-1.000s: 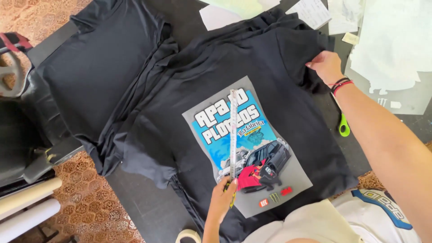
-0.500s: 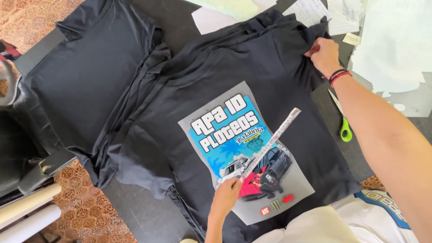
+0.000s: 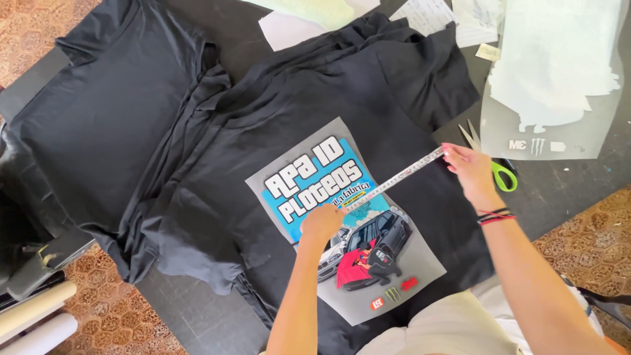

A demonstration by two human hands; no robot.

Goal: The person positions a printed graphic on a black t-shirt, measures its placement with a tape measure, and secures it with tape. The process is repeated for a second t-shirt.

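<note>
A black T-shirt (image 3: 368, 98) lies flat on a dark table, with a printed transfer sheet (image 3: 289, 190) showing cars and lettering on its middle. A pale measuring tape (image 3: 401, 176) stretches across the sheet from its centre to the shirt's right edge. My left hand (image 3: 322, 223) pinches the tape's near end on the print. My right hand (image 3: 468, 172) holds the far end at the shirt's right side, a red and black band on its wrist.
A second black shirt (image 3: 98, 112) lies at the left. Green-handled scissors (image 3: 493, 164) rest just right of my right hand. A clear film sheet (image 3: 559, 79) and papers (image 3: 289, 26) sit at the back. White rolls (image 3: 33, 322) lie at lower left.
The tape swung from upright on the print to a slant reaching right. My right hand left the shirt's upper right corner and came down to take the tape's far end.
</note>
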